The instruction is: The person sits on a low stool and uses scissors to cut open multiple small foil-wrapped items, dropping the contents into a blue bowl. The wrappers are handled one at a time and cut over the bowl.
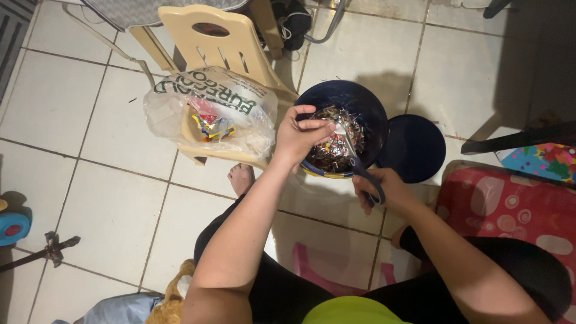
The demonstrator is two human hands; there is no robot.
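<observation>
Holding small silvery wrapper [339, 128] over dark blue bucket [366, 108], left hand [298, 139] pinched it tight. Right hand [378, 187] gripped scissors [360, 165]. Clear printed plastic bag [210, 111] sat at 9 o'clock on cream chair [210, 36]; bag contents hard to make out.

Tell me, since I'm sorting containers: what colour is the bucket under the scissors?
Dark blue bucket, seen best in the head view.

Tiled floor [114, 198] under bucket [375, 114], lid [417, 147]
</observation>
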